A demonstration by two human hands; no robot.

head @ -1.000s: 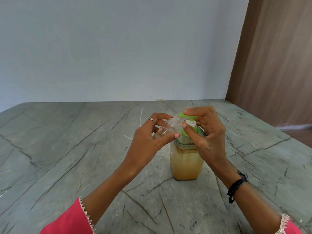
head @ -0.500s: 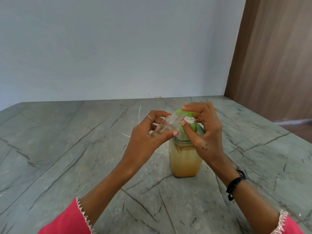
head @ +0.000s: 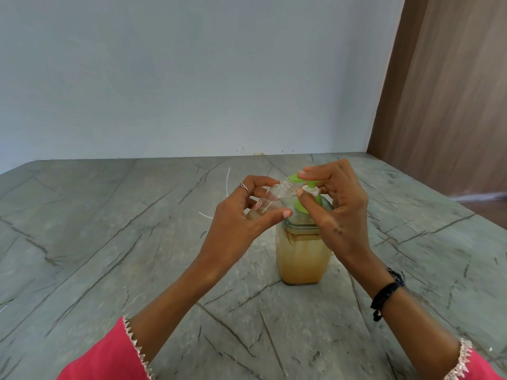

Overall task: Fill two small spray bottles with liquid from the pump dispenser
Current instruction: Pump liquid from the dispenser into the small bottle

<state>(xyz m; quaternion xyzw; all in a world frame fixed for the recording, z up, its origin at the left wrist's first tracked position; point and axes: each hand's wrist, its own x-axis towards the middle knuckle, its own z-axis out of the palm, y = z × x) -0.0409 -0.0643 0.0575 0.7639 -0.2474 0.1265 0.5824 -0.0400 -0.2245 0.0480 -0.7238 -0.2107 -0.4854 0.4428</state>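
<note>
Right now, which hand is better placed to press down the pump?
The right hand. Its fingers already rest on the green pump head of the dispenser. The left hand is busy, holding the small bottle tilted with its mouth at the spout.

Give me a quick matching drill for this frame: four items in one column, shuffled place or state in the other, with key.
Things:
1. small clear bottle
2. pump dispenser
3. right hand
4. black wristband

States:
A. stands on the stone counter
B. on the green pump head
C. tilted, gripped in the left hand
D. around the right wrist

Pairs: 1-C, 2-A, 3-B, 4-D
</note>
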